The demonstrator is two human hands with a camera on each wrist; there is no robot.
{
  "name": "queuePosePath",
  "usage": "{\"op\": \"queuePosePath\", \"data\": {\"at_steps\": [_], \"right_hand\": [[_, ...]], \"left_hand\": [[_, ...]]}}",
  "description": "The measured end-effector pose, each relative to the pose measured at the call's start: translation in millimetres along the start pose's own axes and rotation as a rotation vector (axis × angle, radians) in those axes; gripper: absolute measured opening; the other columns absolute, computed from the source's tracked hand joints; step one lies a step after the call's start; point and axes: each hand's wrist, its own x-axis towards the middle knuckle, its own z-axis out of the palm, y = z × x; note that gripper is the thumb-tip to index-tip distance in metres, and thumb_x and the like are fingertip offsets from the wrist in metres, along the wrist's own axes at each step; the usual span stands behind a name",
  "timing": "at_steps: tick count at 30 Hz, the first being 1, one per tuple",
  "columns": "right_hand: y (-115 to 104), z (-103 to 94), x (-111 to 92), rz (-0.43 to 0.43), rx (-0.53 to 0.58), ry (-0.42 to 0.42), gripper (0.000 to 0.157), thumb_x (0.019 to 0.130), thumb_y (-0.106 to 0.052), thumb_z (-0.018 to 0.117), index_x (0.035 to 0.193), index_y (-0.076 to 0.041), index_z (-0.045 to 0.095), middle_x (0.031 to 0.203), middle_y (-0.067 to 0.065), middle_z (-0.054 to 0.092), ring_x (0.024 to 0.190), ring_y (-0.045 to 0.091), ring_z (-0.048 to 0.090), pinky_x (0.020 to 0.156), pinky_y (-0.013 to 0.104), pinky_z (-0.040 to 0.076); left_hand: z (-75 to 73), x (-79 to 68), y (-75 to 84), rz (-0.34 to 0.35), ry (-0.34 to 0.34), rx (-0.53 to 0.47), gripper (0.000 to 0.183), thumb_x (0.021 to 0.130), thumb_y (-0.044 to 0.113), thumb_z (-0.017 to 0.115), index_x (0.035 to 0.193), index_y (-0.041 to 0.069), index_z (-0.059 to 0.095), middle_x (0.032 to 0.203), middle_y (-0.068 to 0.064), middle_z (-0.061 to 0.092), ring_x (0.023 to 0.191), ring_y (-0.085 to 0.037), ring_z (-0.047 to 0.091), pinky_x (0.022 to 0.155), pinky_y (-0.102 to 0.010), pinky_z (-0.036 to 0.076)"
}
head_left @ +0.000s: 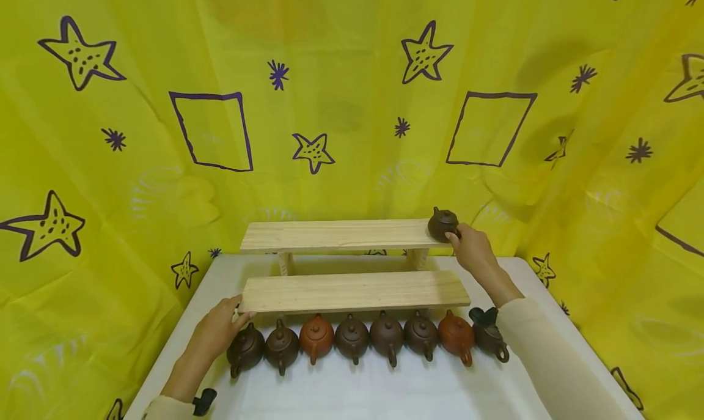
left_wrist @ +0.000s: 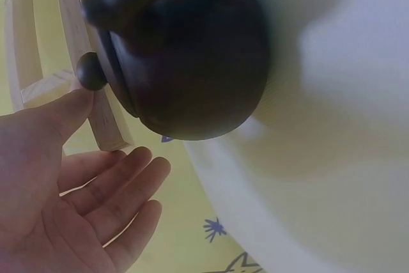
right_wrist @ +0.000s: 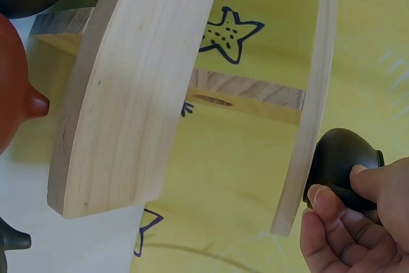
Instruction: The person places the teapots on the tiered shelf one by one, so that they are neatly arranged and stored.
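Note:
At the right end of the upper board of a two-tier wooden stand (head_left: pixel 352 290), my right hand (head_left: pixel 474 249) holds a small dark brown teapot (head_left: pixel 442 224). Its handle is pinched between thumb and fingers, and its base is right at the board's surface in the right wrist view. My left hand (head_left: pixel 211 328) touches the left end of the lower board, with thumb at the front edge and fingers fairly straight. Beside that hand stands another dark teapot (head_left: pixel 245 349), which looms large in the left wrist view.
Along the stand's front is a row of several teapots, mostly dark brown, with a reddish one (head_left: pixel 316 335) and another reddish one (head_left: pixel 456 334) among them. They stand on a white table (head_left: pixel 352 395). A yellow patterned curtain (head_left: pixel 352 59) surrounds the back and sides.

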Motion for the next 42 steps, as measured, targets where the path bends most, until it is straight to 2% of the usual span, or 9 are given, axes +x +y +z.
{"op": "queuePosePath", "data": {"at_steps": [13, 18, 24, 27, 32, 36, 42], "right_hand": [[-4.5, 4.5, 6.5, 0.019, -0.006, -0.010, 0.030, 0.111, -0.019, 0.053, 0.094, 0.005, 0.055, 0.078, 0.020, 0.059, 0.072, 0.039, 0.058, 0.066, 0.048, 0.048], [-3.6, 3.0, 7.3, 0.027, 0.009, -0.030, 0.031, 0.110, -0.021, 0.055, 0.093, 0.005, 0.057, 0.078, 0.019, 0.061, 0.071, 0.036, 0.059, 0.064, 0.046, 0.048], [3.3, -2.2, 0.8, 0.067, 0.039, -0.081, 0.040, 0.107, -0.032, 0.063, 0.106, 0.008, 0.064, 0.094, 0.026, 0.072, 0.079, 0.037, 0.069, 0.065, 0.044, 0.055], [11.0, -7.2, -7.1, 0.095, 0.043, -0.112, 0.047, 0.105, -0.038, 0.066, 0.110, 0.008, 0.064, 0.098, 0.027, 0.072, 0.080, 0.035, 0.069, 0.064, 0.042, 0.056], [34.7, -16.6, -28.4, 0.108, 0.052, -0.154, 0.048, 0.105, -0.040, 0.065, 0.113, 0.007, 0.065, 0.091, 0.020, 0.072, 0.074, 0.028, 0.066, 0.060, 0.037, 0.052], [54.2, -20.8, -50.8, 0.118, 0.044, -0.162, 0.048, 0.106, -0.042, 0.063, 0.110, 0.006, 0.065, 0.084, 0.014, 0.072, 0.070, 0.023, 0.064, 0.058, 0.035, 0.049], [73.0, -20.4, -91.2, 0.151, 0.022, -0.205, 0.052, 0.106, -0.046, 0.063, 0.112, 0.005, 0.065, 0.086, 0.012, 0.073, 0.074, 0.023, 0.065, 0.062, 0.036, 0.050]], "left_hand": [[-1.4, 0.8, -0.5, 0.021, 0.013, 0.008, 0.058, 0.101, 0.027, 0.072, 0.139, -0.014, 0.057, 0.120, -0.031, 0.068, 0.111, -0.048, 0.067, 0.093, -0.063, 0.055], [-3.8, 0.6, 1.2, 0.017, 0.004, 0.002, 0.057, 0.102, 0.027, 0.072, 0.139, -0.013, 0.057, 0.120, -0.031, 0.068, 0.112, -0.048, 0.067, 0.094, -0.063, 0.054], [-3.6, 1.4, 1.1, 0.008, -0.004, -0.006, 0.056, 0.102, 0.027, 0.072, 0.140, -0.011, 0.058, 0.119, -0.029, 0.069, 0.112, -0.047, 0.067, 0.094, -0.063, 0.054], [-3.5, 1.1, 1.4, 0.006, -0.008, -0.009, 0.055, 0.102, 0.027, 0.072, 0.140, -0.010, 0.058, 0.119, -0.029, 0.069, 0.112, -0.047, 0.067, 0.094, -0.063, 0.054], [-3.4, 0.8, 3.1, 0.011, -0.004, -0.009, 0.056, 0.102, 0.026, 0.072, 0.140, -0.011, 0.057, 0.120, -0.029, 0.069, 0.112, -0.047, 0.067, 0.094, -0.063, 0.054], [-3.5, 1.2, 3.4, 0.012, -0.001, -0.012, 0.056, 0.102, 0.026, 0.072, 0.140, -0.011, 0.057, 0.119, -0.029, 0.068, 0.111, -0.047, 0.068, 0.093, -0.063, 0.055], [-1.7, 0.0, 1.7, 0.003, -0.006, -0.016, 0.056, 0.103, 0.028, 0.070, 0.143, -0.009, 0.057, 0.123, -0.029, 0.068, 0.116, -0.049, 0.066, 0.095, -0.064, 0.054]]}}
